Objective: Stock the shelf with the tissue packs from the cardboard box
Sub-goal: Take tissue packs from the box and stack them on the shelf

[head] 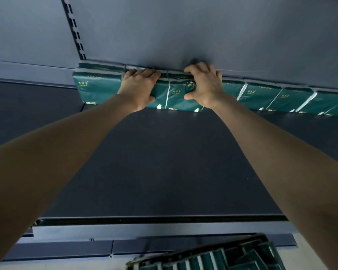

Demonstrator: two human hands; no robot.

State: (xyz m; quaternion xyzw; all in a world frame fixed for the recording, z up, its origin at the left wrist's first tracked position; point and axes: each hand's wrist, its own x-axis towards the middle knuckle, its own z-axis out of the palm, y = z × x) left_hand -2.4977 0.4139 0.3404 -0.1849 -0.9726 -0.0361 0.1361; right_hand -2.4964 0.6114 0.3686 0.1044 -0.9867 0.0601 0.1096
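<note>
A row of dark green tissue packs [260, 96] lies along the back of the dark shelf [160, 162], stacked against the rear panel. My left hand [139, 84] grips one pack [159, 98], fingers over its top and thumb on its front. Beside it, my right hand [205, 84] grips the neighbouring pack [177, 96] in the same way. Both packs sit on top of the row, touching each other. The cardboard box [207, 254] stands at the bottom of the view, with several more green packs inside.
A slotted upright [74, 30] runs up the back panel at the left. The leftmost stack [96, 82] ends at that upright. The shelf's front edge [160, 219] lies near me, with a lower shelf lip below it.
</note>
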